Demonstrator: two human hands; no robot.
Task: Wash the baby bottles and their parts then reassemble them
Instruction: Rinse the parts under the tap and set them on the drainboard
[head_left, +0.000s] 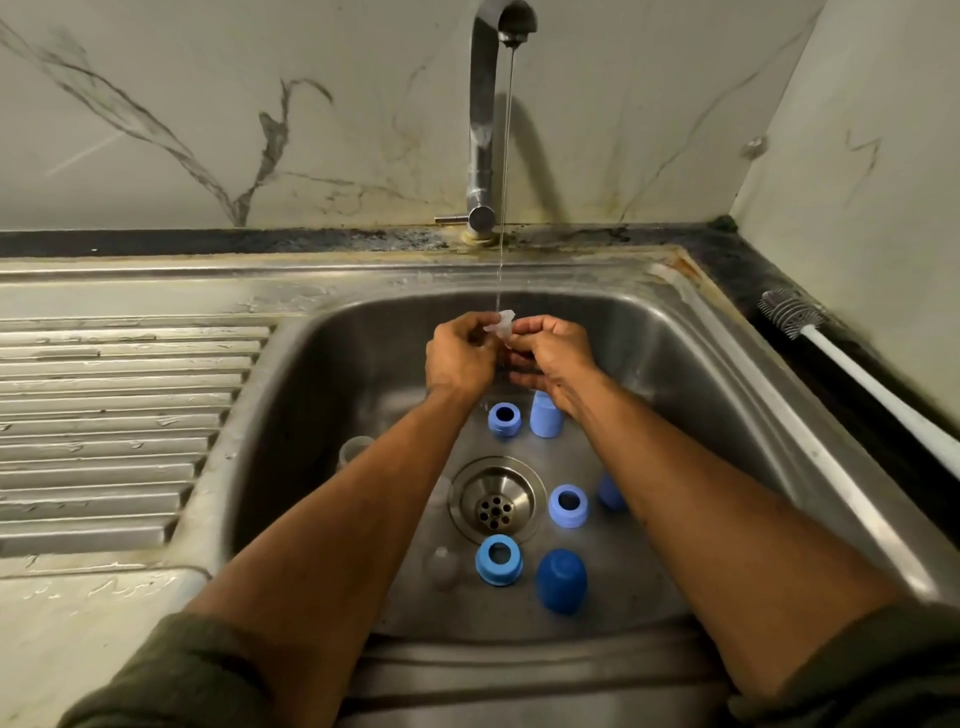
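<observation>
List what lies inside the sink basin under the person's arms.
In the sink: three blue collar rings, a dark blue cap, a light blue cap, a clear teat and the drain strainer. The arms partly cover another blue piece and a clear bottle.

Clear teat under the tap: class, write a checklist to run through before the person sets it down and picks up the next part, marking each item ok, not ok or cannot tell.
1. Water running from tap: ok, thin stream.
2. Clear teat under the stream: ok.
3. Held by left hand and right hand: ok, both pinch it.
4. Teat rinsed clean: cannot tell.
5. Next parts within reach: ok, blue rings and caps stand round the drain.
6. Bottle brush at hand: ok, on the counter to the right.
</observation>
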